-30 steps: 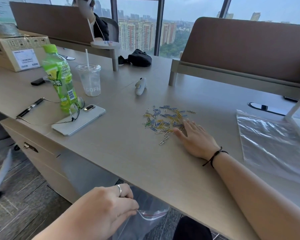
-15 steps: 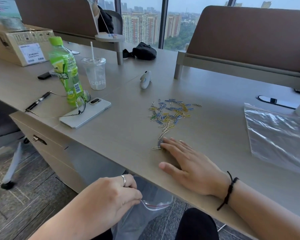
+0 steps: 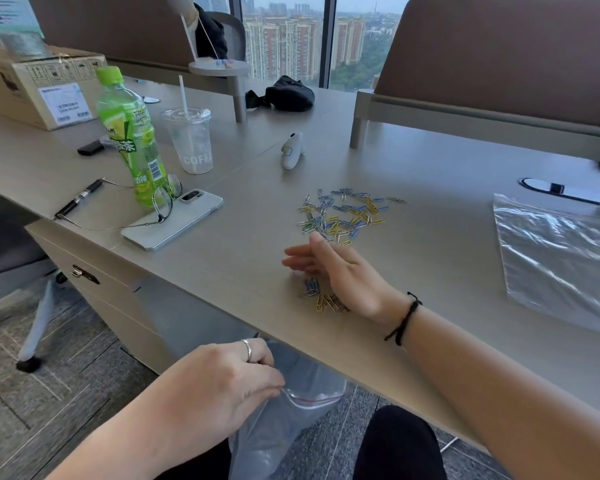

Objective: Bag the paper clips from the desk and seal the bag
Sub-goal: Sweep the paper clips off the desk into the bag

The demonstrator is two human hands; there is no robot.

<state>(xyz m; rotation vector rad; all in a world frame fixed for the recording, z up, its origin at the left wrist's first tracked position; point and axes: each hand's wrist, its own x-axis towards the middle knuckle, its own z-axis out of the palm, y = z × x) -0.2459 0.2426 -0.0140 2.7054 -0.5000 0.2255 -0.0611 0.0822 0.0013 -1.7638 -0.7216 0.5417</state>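
— Clips (image 3: 342,214), where are they?

— Most lie in a loose, many-coloured scatter on the desk (image 3: 447,258), about the middle of it. A smaller bunch (image 3: 321,296), blue and yellow ones, lies apart from the scatter, nearer the desk's front edge.

— And the right hand (image 3: 340,271)?

— It stands on its edge on the desk, between the scatter and the small bunch, fingers straight and held together, pointing left. It grips nothing. The small bunch sits just on its near side, some clips close against the heel of the palm; whether they touch it I cannot tell. A black cord is tied round that wrist.

— The left hand (image 3: 222,382)?

— Below the desk edge, with a ring on one finger. Its fingers are curled and pinch the rim of a clear bag (image 3: 291,420) at the mouth, where a red seal line shows. The bag hangs down from that pinch, its mouth under the desk's front edge. I cannot make out any clips inside.

— Anything else on the desk?

— A second clear bag (image 3: 555,258) lies flat to the right. To the left stand a green bottle (image 3: 129,140) and a plastic cup (image 3: 191,140) with a straw; a phone (image 3: 174,220) lies near the bottle with glasses (image 3: 160,206) resting on it, and a pen (image 3: 80,199) beside.
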